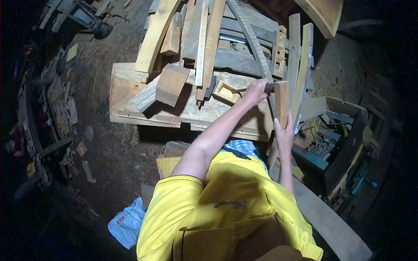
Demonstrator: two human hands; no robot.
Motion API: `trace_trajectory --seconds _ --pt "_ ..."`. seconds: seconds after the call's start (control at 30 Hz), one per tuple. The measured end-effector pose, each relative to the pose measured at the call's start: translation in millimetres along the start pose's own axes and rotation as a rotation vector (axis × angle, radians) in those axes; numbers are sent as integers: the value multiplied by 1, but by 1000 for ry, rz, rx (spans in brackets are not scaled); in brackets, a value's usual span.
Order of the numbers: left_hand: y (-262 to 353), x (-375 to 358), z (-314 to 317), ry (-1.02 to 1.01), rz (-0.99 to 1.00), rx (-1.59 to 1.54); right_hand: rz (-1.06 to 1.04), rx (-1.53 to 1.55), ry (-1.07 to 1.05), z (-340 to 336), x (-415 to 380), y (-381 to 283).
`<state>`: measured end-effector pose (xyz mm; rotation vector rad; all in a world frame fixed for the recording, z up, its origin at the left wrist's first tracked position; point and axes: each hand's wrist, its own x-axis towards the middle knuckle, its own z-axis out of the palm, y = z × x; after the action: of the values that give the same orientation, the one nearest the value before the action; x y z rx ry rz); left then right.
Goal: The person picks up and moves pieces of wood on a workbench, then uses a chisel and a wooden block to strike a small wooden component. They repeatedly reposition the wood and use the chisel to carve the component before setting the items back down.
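My left hand [257, 91] is closed around a dark-handled tool [269, 88]; its thin metal shaft [238, 90] sticks out to the left, over a small hollowed wooden piece [226, 92]. Just to the right, my right hand [285, 130] holds a narrow upright wooden block [282, 102] from below, fingers against its lower end. The tool's handle end meets the top of this block. Both hands work at the right edge of a low wooden bench [126, 93].
Planks and offcuts are piled on the bench, among them a thick block [170, 85] and long boards [154, 35]. A wooden crate [348, 148] of tools stands at the right. Scraps litter the dirt floor [109, 148]; a white bag [128, 222] lies lower left.
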<state>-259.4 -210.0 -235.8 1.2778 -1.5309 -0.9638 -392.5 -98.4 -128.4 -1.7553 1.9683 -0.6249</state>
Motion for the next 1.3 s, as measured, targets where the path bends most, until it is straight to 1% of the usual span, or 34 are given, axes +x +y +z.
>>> trace_trajectory --seconds 0.03,0.07,0.13,0.2,0.27,0.3,0.33,0.4,0.43,0.47,0.53,0.57,0.6,0.67,0.7,0.8,0.9,0.93,1.0,1.07,1.1,1.13,1.17,1.2,1.23,1.27,1.3 --pt "-1 3 -2 -42 -8 -10 56 13 -13 -3 -3 -7" --pt "3 6 -12 -95 -36 -101 56 11 -6 -4 -6 -4" --pt "1 19 -31 -103 -87 -174 87 182 131 -5 -15 8" --pt "6 33 -62 -153 -125 -202 67 177 161 -12 -20 11" --pt "2 38 -75 -22 -117 -186 77 321 167 -16 -22 9" --pt "3 39 -78 39 -95 -219 84 280 176 -14 -24 19" --pt "11 37 -84 42 -96 -210 83 290 172 -14 -24 26" --pt "32 30 -92 235 -91 -100 81 174 125 -13 -23 37" --pt "33 28 -89 354 0 -132 82 181 115 -13 -22 42" --pt "36 25 -87 355 -3 -119 108 234 90 -12 -18 45" --pt "40 20 -82 377 -113 -200 153 310 72 -7 -15 42" --pt "37 18 -74 428 -75 -200 157 355 49 -11 -12 36" --pt "35 16 -69 417 -74 -197 157 394 27 -14 -8 34" --pt "40 8 -62 398 -180 -119 136 346 56 -14 -2 34" --pt "40 5 -58 440 -127 -99 145 351 35 -14 -1 32" --pt "26 3 -45 423 -109 -97 120 374 18 -15 2 34" --pt "33 0 -33 388 -111 -149 111 315 7 -21 7 34" --pt "33 -1 -28 391 -112 -150 103 319 36 -23 7 33" --pt "28 -5 -17 332 -25 -99 87 321 58 -26 10 32" --pt "24 -8 -6 330 -3 -62 -16 254 181 -30 8 30" --pt "23 -13 -1 279 26 18 24 340 170 -31 8 36" --pt "26 -15 1 226 58 98 16 343 161 -30 10 34" --pt "25 -16 5 244 104 63 -10 379 168 -30 11 30" --pt "25 -18 6 249 98 64 -33 413 174 -30 10 29" --pt "24 -18 7 231 116 85 -30 264 143 -26 9 32" --pt "24 -17 8 213 136 107 -35 263 139 -21 12 33" --pt "25 -16 11 258 170 47 -40 189 14 -15 15 32"
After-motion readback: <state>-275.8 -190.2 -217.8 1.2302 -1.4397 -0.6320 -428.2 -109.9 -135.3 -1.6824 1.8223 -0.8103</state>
